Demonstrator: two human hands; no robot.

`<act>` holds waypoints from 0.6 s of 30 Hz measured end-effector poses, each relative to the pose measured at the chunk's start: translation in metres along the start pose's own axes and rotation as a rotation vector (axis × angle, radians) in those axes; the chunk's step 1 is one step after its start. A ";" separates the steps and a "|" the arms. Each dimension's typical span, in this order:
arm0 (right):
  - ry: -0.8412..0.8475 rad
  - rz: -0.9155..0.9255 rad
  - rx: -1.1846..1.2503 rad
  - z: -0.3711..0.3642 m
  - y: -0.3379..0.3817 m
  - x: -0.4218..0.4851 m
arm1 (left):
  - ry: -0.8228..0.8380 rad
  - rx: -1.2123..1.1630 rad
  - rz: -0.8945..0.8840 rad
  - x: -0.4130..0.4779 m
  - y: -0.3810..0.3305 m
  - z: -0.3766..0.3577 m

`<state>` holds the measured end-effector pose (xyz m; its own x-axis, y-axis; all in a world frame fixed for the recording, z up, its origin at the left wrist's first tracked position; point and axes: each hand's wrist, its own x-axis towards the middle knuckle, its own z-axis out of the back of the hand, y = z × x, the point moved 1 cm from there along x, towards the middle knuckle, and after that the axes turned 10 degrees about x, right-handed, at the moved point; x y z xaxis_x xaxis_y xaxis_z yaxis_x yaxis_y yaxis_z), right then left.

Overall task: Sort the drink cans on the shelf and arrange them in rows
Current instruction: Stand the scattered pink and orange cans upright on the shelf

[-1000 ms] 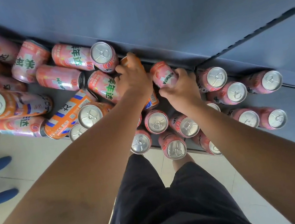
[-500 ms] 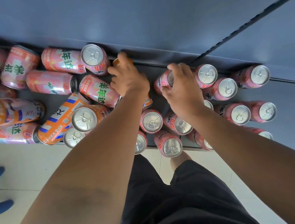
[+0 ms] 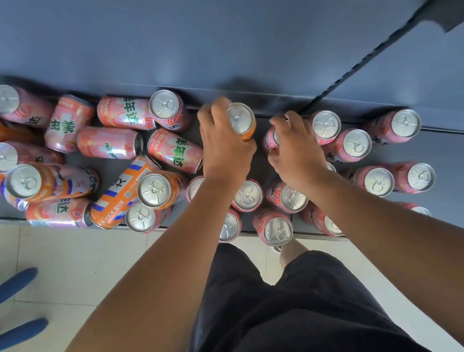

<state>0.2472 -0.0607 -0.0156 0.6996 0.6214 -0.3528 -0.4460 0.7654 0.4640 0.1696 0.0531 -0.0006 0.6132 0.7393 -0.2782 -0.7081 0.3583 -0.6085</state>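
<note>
My left hand (image 3: 223,143) grips an orange can (image 3: 242,121), held upright with its silver top showing, near the back of the dark shelf (image 3: 451,143). My right hand (image 3: 295,146) wraps a pink can (image 3: 270,141), mostly hidden by the fingers, just left of an upright pink can (image 3: 325,125). Several pink cans stand upright in rows on the right, such as the one at the far end (image 3: 405,124). On the left lies a jumble of pink and orange cans, some on their sides, such as a pink one (image 3: 175,151) and an orange striped one (image 3: 122,192).
The shelf's front edge (image 3: 46,222) runs along the tiled floor (image 3: 70,266). A blue back panel (image 3: 198,26) rises behind the cans. Blue chair legs (image 3: 3,293) stand on the floor at the left. My black shorts (image 3: 296,319) fill the bottom.
My left hand has raised the orange can upright, its top now visible. My right hand has stood the pink can up and moved it toward the upright row on the right.
</note>
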 end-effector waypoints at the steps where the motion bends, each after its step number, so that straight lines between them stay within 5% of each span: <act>1: 0.004 0.001 0.017 0.002 0.001 -0.001 | 0.012 0.011 -0.031 -0.003 0.000 0.001; 11: -0.070 -0.037 0.075 0.026 0.030 -0.040 | 0.232 0.168 -0.151 -0.015 -0.002 0.035; 18: -0.109 0.030 0.138 0.030 0.079 -0.071 | 0.080 0.495 -0.339 -0.050 0.019 0.098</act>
<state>0.1793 -0.0496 0.0701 0.7468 0.6162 -0.2501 -0.3920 0.7117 0.5830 0.0916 0.0785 0.0745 0.8440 0.4995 -0.1955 -0.5357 0.8032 -0.2606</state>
